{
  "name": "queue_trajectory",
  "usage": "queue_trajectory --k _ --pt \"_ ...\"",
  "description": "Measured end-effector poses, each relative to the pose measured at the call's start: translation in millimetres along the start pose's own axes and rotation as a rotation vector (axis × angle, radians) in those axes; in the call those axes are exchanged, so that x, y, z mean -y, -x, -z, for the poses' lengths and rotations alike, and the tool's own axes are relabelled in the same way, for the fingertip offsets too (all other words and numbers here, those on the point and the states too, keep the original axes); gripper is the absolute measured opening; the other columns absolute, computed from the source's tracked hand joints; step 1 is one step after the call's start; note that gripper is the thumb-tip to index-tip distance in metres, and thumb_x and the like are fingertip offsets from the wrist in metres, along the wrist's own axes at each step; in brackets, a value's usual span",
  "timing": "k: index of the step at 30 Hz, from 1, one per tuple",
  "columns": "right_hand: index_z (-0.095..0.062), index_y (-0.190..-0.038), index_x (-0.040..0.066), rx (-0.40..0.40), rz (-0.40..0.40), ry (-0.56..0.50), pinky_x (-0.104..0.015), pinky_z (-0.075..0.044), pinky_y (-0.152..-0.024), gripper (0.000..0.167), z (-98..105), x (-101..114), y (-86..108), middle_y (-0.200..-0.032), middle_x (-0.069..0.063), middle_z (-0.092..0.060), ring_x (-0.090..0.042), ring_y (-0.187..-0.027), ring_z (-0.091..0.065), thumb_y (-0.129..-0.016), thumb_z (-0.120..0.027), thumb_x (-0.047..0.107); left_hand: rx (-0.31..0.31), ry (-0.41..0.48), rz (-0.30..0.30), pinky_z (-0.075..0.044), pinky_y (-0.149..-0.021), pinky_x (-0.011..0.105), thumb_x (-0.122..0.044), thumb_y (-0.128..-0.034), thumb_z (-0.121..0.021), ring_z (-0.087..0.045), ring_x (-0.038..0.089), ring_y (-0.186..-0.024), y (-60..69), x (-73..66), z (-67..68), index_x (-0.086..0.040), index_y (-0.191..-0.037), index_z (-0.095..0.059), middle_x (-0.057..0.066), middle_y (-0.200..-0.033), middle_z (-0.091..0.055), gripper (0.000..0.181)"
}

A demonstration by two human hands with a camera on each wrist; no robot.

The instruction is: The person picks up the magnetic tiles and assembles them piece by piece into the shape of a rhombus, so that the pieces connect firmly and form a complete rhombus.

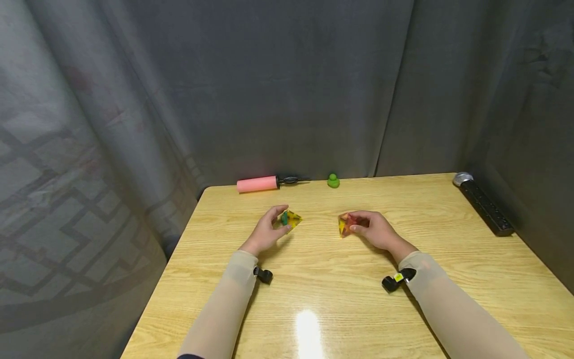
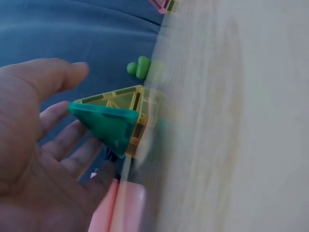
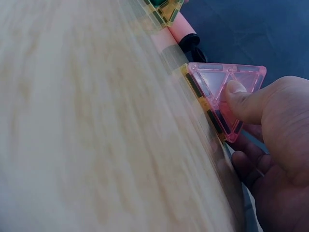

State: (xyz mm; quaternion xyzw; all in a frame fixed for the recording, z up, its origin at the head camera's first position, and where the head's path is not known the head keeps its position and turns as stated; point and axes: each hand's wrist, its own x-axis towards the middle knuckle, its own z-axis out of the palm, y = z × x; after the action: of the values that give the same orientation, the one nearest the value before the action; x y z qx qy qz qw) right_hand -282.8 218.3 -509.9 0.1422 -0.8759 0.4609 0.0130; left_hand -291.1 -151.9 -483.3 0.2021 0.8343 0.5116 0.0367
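Two pyramid-like shapes made of see-through triangular magnetic tiles are on the table. In the head view, the left hand (image 1: 268,230) is around the green-and-yellow magnetic tile pyramid (image 1: 293,219). Up close in the left wrist view, this pyramid (image 2: 108,123) rests on the tabletop, its green face toward the palm. The left thumb (image 2: 58,76) stands apart from it, and the fingers are spread behind. Opposite, the right hand (image 1: 375,230) pinches the pink-and-yellow magnetic tile pyramid (image 1: 343,226). Its thumb presses the pink face (image 3: 217,79); the fingertips behind are partly hidden.
A pink hand pump (image 1: 257,184) with a black nozzle lies along the table's back edge. Right of it sits a small green rounded object (image 1: 333,181). A black microphone-shaped object (image 1: 486,207) lies at the right edge. Grey curtains (image 1: 287,89) hang behind the wooden table (image 1: 314,279).
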Motion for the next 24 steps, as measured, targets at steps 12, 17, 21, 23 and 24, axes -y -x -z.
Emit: queue_trajectory --k 12,17,21,23,24 --pt "-0.068 -0.137 0.002 0.008 -0.025 -0.037 -0.038 -0.054 -0.086 0.039 1.8 -3.4 -1.3 -0.126 -0.017 -0.070 -0.028 -0.107 -0.065 -0.098 -0.074 0.008 0.025 -0.026 0.040 -0.037 -0.119 0.052 -0.013 -0.1010 -0.072 -0.043 0.032 -0.146 0.4 8.8 1.0 -0.009 -0.157 -0.046 0.010 -0.158 -0.046 0.062" --pt "-0.068 -0.136 0.001 0.006 -0.021 -0.037 -0.033 -0.054 -0.085 0.039 1.0 -3.7 -1.6 -0.123 -0.017 -0.071 -0.029 -0.108 -0.066 -0.098 -0.075 0.009 0.024 -0.050 0.046 -0.045 -0.112 0.050 -0.014 -0.1008 -0.073 -0.055 0.031 -0.131 0.5 11.7 1.1 -0.008 -0.152 -0.054 0.008 -0.139 -0.054 0.055" --pt "-0.069 -0.135 0.002 0.006 -0.018 -0.035 -0.033 -0.054 -0.085 0.039 1.2 -3.6 -1.9 -0.121 -0.015 -0.072 -0.029 -0.108 -0.066 -0.098 -0.075 0.010 0.021 -0.057 0.054 -0.048 -0.110 0.046 -0.015 -0.1001 -0.074 -0.058 0.028 -0.127 0.4 13.8 1.2 -0.009 -0.147 -0.059 0.005 -0.131 -0.056 0.050" --pt "-0.069 -0.135 0.003 0.007 -0.021 -0.038 -0.033 -0.054 -0.085 0.038 1.7 -3.0 -1.7 -0.120 -0.014 -0.072 -0.028 -0.108 -0.066 -0.098 -0.075 0.010 0.019 -0.054 0.063 -0.049 -0.109 0.046 -0.016 -0.0996 -0.075 -0.059 0.027 -0.126 0.8 14.2 1.2 -0.012 -0.146 -0.060 0.004 -0.131 -0.057 0.049" --pt "-0.069 -0.136 0.003 0.010 -0.019 -0.039 -0.034 -0.054 -0.085 0.039 2.1 -2.7 -1.4 -0.120 -0.014 -0.072 -0.028 -0.108 -0.065 -0.098 -0.075 0.010 0.019 -0.051 0.068 -0.049 -0.109 0.047 -0.017 -0.0994 -0.076 -0.059 0.027 -0.126 1.1 14.3 1.2 -0.012 -0.145 -0.061 0.003 -0.132 -0.057 0.048"
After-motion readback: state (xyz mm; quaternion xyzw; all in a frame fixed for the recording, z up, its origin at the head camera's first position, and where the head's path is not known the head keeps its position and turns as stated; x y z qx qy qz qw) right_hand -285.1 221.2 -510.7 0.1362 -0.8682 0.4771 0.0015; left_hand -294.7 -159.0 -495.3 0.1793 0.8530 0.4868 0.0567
